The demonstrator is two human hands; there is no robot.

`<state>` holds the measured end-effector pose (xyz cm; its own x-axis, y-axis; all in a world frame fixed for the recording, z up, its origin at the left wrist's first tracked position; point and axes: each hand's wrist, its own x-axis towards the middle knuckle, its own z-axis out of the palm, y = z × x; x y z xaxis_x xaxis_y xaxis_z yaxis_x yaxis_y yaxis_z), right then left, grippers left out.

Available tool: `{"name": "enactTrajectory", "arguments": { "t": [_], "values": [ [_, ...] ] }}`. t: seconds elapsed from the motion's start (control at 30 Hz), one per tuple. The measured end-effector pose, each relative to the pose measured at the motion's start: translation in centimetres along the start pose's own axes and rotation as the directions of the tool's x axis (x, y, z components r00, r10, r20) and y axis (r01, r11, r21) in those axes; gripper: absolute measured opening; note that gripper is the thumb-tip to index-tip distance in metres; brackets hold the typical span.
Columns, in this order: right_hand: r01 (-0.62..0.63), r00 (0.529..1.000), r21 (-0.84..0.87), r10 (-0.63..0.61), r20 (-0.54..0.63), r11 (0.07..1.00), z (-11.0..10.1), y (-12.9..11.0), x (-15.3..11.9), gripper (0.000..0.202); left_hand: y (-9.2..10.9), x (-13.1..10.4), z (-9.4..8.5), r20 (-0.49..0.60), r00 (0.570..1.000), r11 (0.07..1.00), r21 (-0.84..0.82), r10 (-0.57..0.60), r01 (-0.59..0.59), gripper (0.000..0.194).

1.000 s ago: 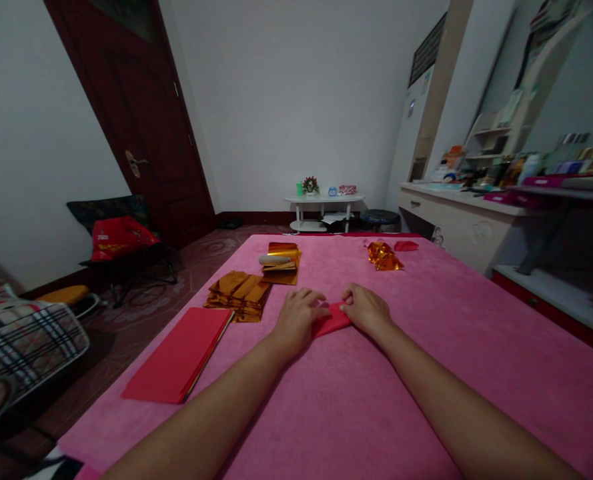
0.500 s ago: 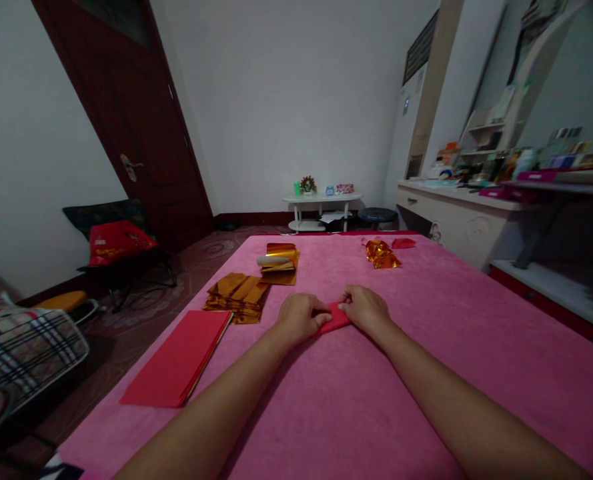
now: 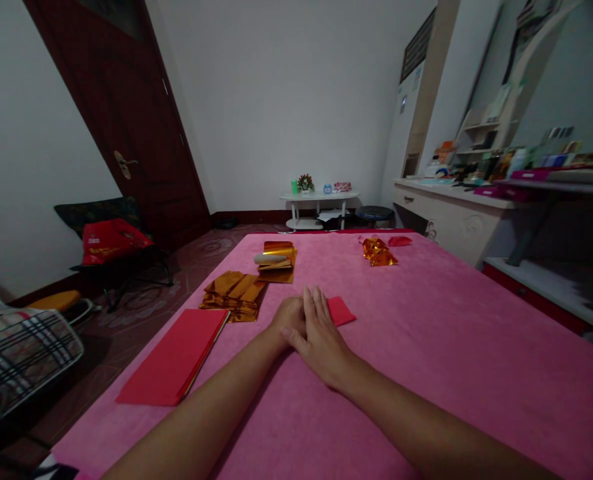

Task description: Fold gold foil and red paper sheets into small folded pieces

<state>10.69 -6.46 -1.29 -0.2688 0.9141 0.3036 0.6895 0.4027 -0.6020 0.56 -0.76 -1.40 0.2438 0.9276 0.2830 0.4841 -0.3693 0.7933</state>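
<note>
A folded piece of red paper (image 3: 340,311) lies on the pink cloth in front of me, its right end showing past my hands. My right hand (image 3: 321,337) rests flat over its left part, fingers stretched out and thumb apart. Beside and partly under it is my left hand (image 3: 289,316), whose fingers are hidden behind the right one, so its grip on the paper does not show. To the left lies a stack of red paper sheets (image 3: 173,357). Beyond it sits a pile of folded gold foil paper (image 3: 236,293).
More gold foil paper (image 3: 279,270) lies farther back with a grey rod-like object (image 3: 269,259) on it. Crumpled gold foil pieces (image 3: 377,252) and a red piece (image 3: 400,241) are at the far right of the pink-covered table (image 3: 456,347). A dresser (image 3: 451,213) stands to the right.
My right hand has left the paper's right end, moved left and flattened over the paper beside my left hand. The paper's right end is now uncovered.
</note>
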Motion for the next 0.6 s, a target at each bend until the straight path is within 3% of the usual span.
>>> {"name": "enactTrajectory", "arguments": {
  "t": [0.07, 0.13, 0.27, 0.43, 0.6],
  "values": [
    [-0.031, 0.999, -0.012, 0.031, 0.034, 0.999, -0.1, 0.4, -0.1, 0.092, -0.3, 0.0, -0.4, 0.140, 0.985, 0.980, 0.158, 0.098, -0.120, 0.030],
    [-0.045, 0.996, -0.034, 0.048, 0.074, 0.998, -0.5, 1.0, -0.2, 0.096, -0.5, -0.1, -0.6, 0.201, 0.967, 0.944, 0.259, 0.156, -0.206, 0.031],
    [-0.093, 0.992, -0.081, 0.099, 0.079, 0.992, -1.9, 3.2, -0.5, 0.096, -0.5, -0.4, -0.8, 0.212, 0.955, 0.943, 0.216, 0.206, -0.252, 0.039],
    [-0.200, 0.979, -0.115, 0.194, -0.064, 0.973, -3.9, 6.7, 0.0, 0.082, -0.4, -0.7, -0.8, 0.177, 0.964, 0.956, 0.182, 0.199, -0.231, 0.055],
    [-0.238, 0.965, -0.137, 0.218, -0.146, 0.962, -5.5, 8.9, 2.4, 0.068, -0.2, -0.9, -0.9, 0.172, 0.956, 0.936, 0.222, 0.237, -0.272, 0.058]
  ]
}}
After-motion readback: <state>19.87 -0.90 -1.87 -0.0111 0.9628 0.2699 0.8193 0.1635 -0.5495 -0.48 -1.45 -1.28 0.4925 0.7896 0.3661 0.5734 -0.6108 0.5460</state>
